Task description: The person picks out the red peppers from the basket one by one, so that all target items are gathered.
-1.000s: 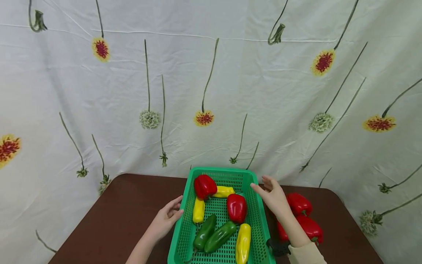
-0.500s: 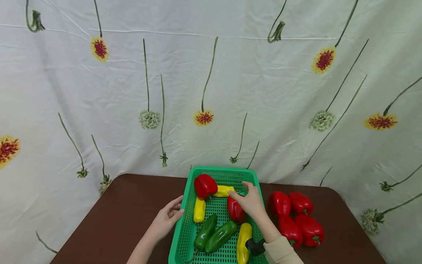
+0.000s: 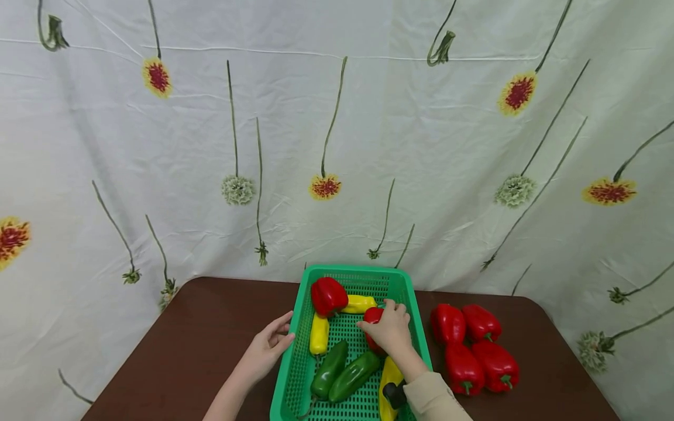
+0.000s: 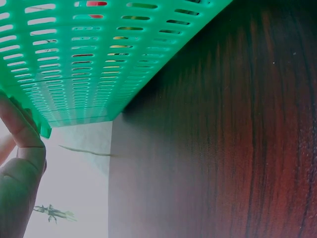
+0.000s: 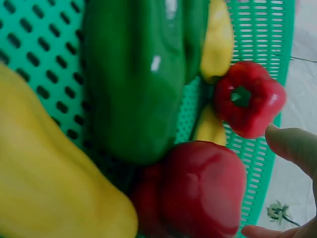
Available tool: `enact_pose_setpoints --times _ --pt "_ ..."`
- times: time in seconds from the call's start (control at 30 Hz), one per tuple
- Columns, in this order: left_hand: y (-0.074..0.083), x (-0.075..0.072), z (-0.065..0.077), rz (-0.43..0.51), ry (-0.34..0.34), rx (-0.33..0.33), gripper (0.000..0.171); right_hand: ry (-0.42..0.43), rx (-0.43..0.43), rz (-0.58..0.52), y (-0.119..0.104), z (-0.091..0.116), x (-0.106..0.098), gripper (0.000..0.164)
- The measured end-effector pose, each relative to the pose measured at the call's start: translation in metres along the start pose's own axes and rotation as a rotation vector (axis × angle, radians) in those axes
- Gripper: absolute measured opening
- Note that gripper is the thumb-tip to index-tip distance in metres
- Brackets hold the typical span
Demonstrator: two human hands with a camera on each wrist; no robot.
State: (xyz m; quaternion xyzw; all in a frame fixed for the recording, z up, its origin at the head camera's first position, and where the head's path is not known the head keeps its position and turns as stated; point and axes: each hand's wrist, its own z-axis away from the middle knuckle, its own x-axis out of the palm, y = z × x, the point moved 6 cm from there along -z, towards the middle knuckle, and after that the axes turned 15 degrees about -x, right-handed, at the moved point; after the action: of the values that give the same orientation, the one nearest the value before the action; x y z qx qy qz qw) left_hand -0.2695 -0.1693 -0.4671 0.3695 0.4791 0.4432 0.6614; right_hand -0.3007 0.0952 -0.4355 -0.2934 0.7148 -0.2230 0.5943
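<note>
My right hand [image 3: 391, 330] is over a red bell pepper [image 3: 372, 316] in the green basket [image 3: 358, 269]. In the right wrist view, thumb and fingertip reach past this bell pepper [image 5: 210, 186], with a gap visible between thumb and pepper. My left hand [image 3: 263, 351] stays at the basket's left rim with loosely bent fingers; whether they touch it is unclear. Also inside are another red bell pepper [image 3: 329, 296] at the back left, two green peppers [image 3: 330, 369] side by side, and yellow peppers [image 3: 318, 335] at left, back and front right.
Several red bell peppers [image 3: 463, 368] lie grouped on the dark brown table [image 3: 221, 327], right of the basket. Behind the table hangs a flower-printed white cloth [image 3: 284, 146]. A black strap piece [image 3: 394, 396] sits at the right wrist.
My right hand has come from outside the basket's right rim, moving left and down over the red bell pepper inside. The left hand holds its place.
</note>
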Motion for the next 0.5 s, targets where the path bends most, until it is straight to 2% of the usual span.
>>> enact_pose_setpoints --times 0.2,0.5 --pt "0.0002 -0.0003 -0.0005 0.009 0.007 -0.009 0.056 -0.018 0.019 0.099 0.0023 0.0014 0.0030 0.081" --pt "0.0004 0.0000 0.0006 0.012 0.013 -0.009 0.055 -0.014 0.015 0.163 0.0037 0.0026 0.0044 0.080"
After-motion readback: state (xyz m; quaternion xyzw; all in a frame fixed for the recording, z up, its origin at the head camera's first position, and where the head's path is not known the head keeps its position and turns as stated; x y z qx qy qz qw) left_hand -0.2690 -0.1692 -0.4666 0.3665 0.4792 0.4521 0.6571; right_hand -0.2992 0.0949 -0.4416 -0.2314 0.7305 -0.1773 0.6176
